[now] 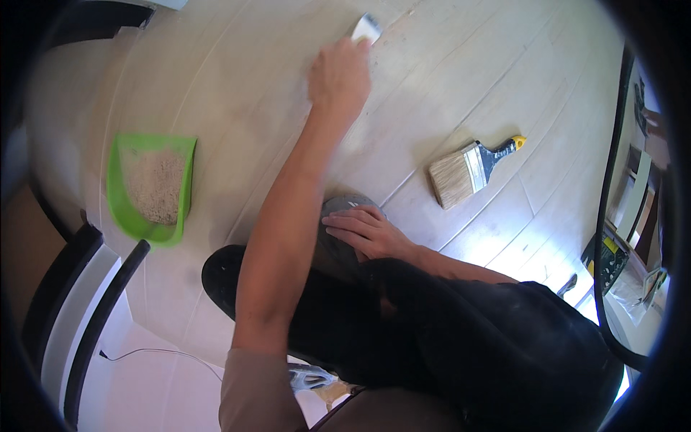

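Observation:
At the top of the view, my left hand (341, 81) is closed around a scraper (367, 30). Its pale, flat blade shows beyond the fingers, against the tile-patterned floor (237, 79); the handle is hidden in my grip. My right hand (367, 229) lies with its fingers stretched out on a grey rounded surface (344, 204) beside my dark-clad leg (461, 324). To the right, a wide paintbrush (471, 171) with tan bristles and a dark, yellow-tipped handle rests on the floor, apart from both hands.
At the left lies a green dustpan (186, 189) holding pale dust and debris. Dark curved bars (101, 327) of furniture stand near it. A thin cable (165, 351) trails at the lower left. A black curved bar (608, 194) runs down the right, with assorted items (637, 288) beyond it.

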The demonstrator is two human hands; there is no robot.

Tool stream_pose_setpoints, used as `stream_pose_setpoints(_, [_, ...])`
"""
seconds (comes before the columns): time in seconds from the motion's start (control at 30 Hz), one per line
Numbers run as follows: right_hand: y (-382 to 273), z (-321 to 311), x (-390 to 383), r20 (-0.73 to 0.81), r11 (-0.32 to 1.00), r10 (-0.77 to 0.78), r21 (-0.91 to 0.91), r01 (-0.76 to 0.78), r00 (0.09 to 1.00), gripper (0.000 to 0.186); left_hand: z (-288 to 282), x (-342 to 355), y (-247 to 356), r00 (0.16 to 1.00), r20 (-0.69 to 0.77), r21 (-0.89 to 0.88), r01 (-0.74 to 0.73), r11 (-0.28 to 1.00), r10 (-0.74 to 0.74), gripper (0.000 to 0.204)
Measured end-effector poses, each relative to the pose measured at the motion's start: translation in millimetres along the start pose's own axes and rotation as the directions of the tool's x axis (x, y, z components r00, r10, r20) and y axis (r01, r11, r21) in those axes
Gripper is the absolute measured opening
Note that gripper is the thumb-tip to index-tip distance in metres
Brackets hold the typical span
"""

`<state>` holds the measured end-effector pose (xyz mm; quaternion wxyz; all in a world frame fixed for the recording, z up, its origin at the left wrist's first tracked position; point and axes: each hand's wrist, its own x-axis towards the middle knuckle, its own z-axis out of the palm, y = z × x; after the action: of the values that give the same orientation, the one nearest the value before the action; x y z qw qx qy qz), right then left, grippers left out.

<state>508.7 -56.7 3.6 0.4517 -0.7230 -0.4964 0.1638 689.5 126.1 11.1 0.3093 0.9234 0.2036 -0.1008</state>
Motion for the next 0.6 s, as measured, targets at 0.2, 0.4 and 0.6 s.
stream_pose_setpoints(0.2, [6, 8, -9, 0.062, 0.999, 0.019, -0.037, -0.017, 0.998, 0.077, 0, 19, 39, 0.999, 0.035, -0.039, -0.003, 0.999, 0.004, 0.041])
stream_pose_setpoints(0.4, [7, 5, -5, -0.024, 0.998, 0.014, -0.053, -0.015, 1.000, 0.079, 13, 53, 60, 1.000, 0.020, -0.196, -0.001, 0.981, 0.005, 0.049])
stream_pose_setpoints(0.6, [5, -7, -16, -0.014, 0.985, 0.166, -0.051, -0.167, 0.986, 0.079, 24, 56, 60, 0.993, -0.063, -0.192, -0.108, 0.975, 0.098, 0.048])
